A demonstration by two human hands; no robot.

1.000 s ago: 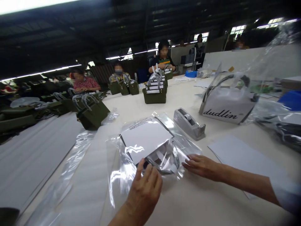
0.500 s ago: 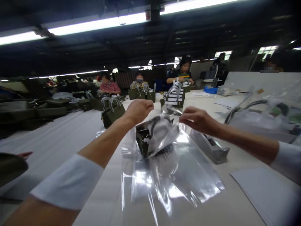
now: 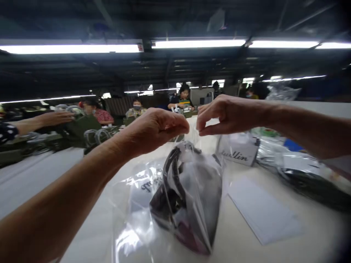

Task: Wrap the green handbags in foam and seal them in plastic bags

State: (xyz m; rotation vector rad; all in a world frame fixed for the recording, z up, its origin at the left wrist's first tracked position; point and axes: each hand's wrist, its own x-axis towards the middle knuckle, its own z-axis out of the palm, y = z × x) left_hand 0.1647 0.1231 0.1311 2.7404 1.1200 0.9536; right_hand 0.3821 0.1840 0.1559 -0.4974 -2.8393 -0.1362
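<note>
Both hands raised over table (image 3: pixel 315 233), bag (image 3: pixel 189 197) hung between them.

- Left hand (image 3: pixel 156 129): fingers curled, thumb pressed to fingertips, pinching top edge of bag at left of mouth. No gap visible in the pinch.
- Right hand (image 3: pixel 227 115): same pinch, thumb against forefinger, on top edge at right of mouth. Other fingers folded in, not spread.
- Hands close together, nearly touching, knuckles facing; likely held so to keep mouth drawn shut and film taut while load hangs.
- Bag: clear plastic, lifted by top, lower end down near or on table; contact itself hard to tell through glare. Weight sunk to bottom, film pulled into a wedge.
- Inside: dark handbag (image 3: pixel 175 204) with looped handle up, plus white card (image 3: pixel 145 186) with script lettering. Handbag tilted, lying against the film.
- Behind, just past the hands: white box (image 3: pixel 238 153) with script logo, partly hidden by right hand.
- Right of bag: white sheet (image 3: pixel 263 212) flat on table; farther right, another wrapped dark item (image 3: pixel 309 182).
- Far left: another person's hand (image 3: pixel 52 118) on a green handbag (image 3: pixel 82 126). More seated workers beyond, blurred.
</note>
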